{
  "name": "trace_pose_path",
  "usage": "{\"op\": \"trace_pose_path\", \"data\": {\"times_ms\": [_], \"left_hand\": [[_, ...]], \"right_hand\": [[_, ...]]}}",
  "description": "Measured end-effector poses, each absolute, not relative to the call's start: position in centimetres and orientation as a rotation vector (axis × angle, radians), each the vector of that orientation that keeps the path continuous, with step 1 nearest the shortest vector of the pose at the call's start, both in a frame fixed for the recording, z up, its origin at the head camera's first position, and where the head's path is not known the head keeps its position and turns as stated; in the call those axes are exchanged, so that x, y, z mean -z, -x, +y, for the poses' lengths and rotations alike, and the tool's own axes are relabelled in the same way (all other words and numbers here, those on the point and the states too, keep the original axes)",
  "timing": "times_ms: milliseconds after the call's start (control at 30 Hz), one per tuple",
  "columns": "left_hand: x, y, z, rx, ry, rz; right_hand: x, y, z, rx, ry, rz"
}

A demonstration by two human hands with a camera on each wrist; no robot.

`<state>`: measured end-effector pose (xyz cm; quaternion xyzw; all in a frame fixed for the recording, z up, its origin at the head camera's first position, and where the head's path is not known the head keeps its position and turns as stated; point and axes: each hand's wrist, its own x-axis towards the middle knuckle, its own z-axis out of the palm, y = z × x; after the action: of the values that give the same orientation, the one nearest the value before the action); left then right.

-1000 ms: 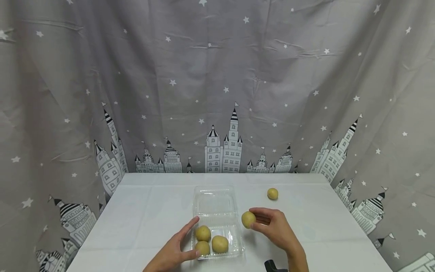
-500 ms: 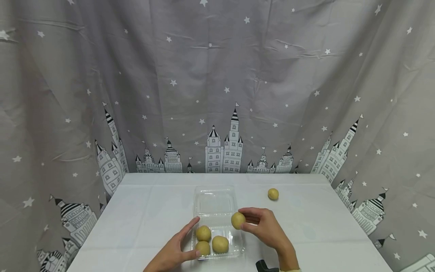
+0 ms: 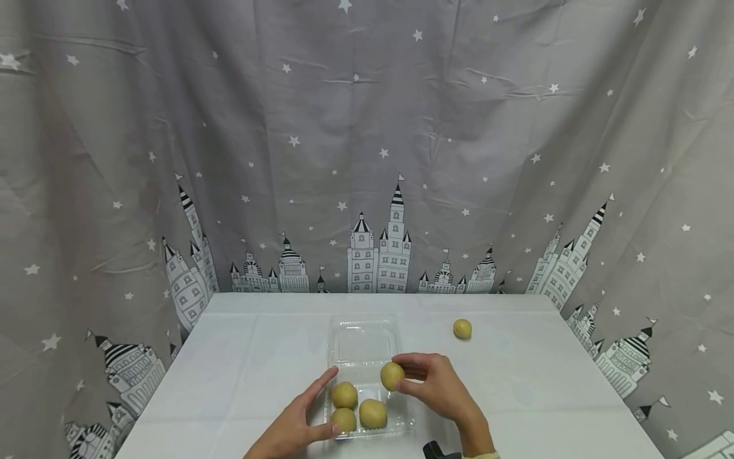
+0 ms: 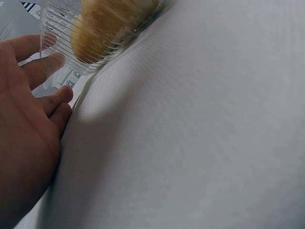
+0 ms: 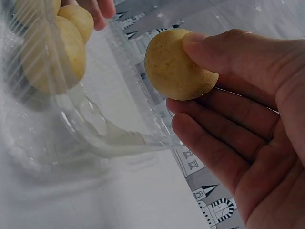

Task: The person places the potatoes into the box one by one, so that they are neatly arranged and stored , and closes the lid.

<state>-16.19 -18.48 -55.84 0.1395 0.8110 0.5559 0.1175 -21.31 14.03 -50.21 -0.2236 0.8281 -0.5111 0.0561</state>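
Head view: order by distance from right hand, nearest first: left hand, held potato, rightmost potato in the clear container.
1. Held potato: in the fingers of the right hand.
2. Rightmost potato in the container: left of that hand, toward the wearer.
3. Left hand: at the container's left side.

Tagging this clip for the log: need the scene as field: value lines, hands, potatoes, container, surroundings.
left hand: fingers spread at the container's left side, thumb by its front corner
right hand: pinches the held potato
held potato: in the air by the container's right side
container: clear plastic, lid open toward the backdrop
potatoes inside: three, two at left, one right of them
loose potato: on the table, right of the lid
table: white
backdrop: grey, printed stars and castles
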Motion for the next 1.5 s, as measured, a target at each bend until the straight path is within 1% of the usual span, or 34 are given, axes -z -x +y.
{"op": "trace_pose_path", "data": {"times_ms": [833,1033,1500], "left_hand": [[56.3,16.5,-18.5,-1.633,-0.446,2.353],[56.0,16.5,-18.6,-1.657,-0.395,2.312],[55.8,16.4,-18.7,-1.621,-0.455,2.360]], "right_hand": [[51.0,21.4,12.1,1.483,0.744,2.551],[51.3,21.5,11.5,1.467,0.766,2.564],[51.5,21.6,10.5,1.387,0.695,2.649]]}}
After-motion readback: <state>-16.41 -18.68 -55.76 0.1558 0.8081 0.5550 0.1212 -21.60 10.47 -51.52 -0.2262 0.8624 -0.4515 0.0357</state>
